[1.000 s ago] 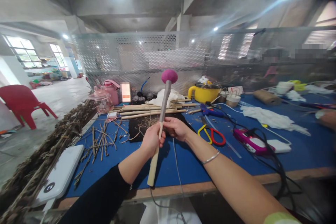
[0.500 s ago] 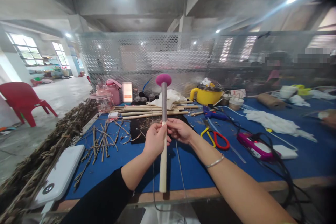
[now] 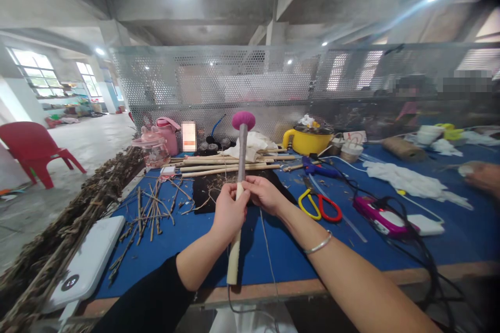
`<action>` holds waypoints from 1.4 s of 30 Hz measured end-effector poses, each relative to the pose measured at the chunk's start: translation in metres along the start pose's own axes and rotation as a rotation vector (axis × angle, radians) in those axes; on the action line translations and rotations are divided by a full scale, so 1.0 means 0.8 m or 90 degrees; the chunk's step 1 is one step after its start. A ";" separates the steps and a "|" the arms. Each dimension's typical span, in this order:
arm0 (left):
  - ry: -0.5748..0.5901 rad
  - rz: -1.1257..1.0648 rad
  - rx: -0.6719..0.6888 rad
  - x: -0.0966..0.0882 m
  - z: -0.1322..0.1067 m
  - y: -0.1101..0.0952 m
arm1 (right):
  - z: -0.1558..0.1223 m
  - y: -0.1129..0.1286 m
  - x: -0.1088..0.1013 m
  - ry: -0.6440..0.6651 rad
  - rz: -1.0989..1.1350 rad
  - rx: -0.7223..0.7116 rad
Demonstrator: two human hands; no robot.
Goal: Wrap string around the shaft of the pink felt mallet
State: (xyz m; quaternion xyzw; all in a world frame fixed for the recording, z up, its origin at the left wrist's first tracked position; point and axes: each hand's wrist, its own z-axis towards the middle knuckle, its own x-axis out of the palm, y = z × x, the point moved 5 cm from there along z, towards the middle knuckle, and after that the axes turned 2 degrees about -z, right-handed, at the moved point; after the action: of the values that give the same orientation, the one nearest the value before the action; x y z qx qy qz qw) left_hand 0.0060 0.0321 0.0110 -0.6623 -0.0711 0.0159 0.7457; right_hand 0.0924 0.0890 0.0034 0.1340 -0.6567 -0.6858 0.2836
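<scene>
In the head view a pale wooden stick [image 3: 233, 260] slants up from the table's near edge, topped by a round purple head [image 3: 243, 120]. Grey cord wrapping [image 3: 242, 153] covers its upper part, below the head. My left hand [image 3: 228, 210] is closed around the stick just under the wrapping. My right hand [image 3: 263, 193] is pinched at the wrapping's lower end, its fingertips against the stick. From there a loose grey cord [image 3: 266, 239] hangs down past the table edge. The exact grip of the right fingertips on the cord is partly hidden.
Behind lie wooden sticks [image 3: 230, 170] and a black cloth [image 3: 201, 197]. Thin twigs [image 3: 150, 208] lie left, near a white power bank [image 3: 91, 260]. Scissors [image 3: 330, 209], a blue glue gun [image 3: 320, 169] and a yellow pot [image 3: 310, 141] are right. Another person's hand [image 3: 484, 176] shows far right.
The stick's lower end has swung left and its tilt has increased. My left hand has turned slightly with it. The other person's hand has come further into view at the right.
</scene>
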 end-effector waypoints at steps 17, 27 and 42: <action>0.086 -0.043 0.030 0.010 -0.014 -0.014 | -0.016 0.028 0.008 0.088 0.105 -0.004; 0.127 -0.146 -0.179 0.016 -0.014 -0.012 | -0.017 0.025 0.005 0.033 -0.042 0.008; 0.098 -0.230 -0.379 0.011 -0.013 0.004 | -0.018 0.028 0.019 0.070 0.071 0.011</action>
State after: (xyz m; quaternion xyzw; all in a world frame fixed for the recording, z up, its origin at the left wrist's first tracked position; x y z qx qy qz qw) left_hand 0.0159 0.0229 0.0074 -0.8264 -0.1319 -0.1874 0.5143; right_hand 0.0927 0.0692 0.0271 0.1368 -0.6526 -0.6549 0.3558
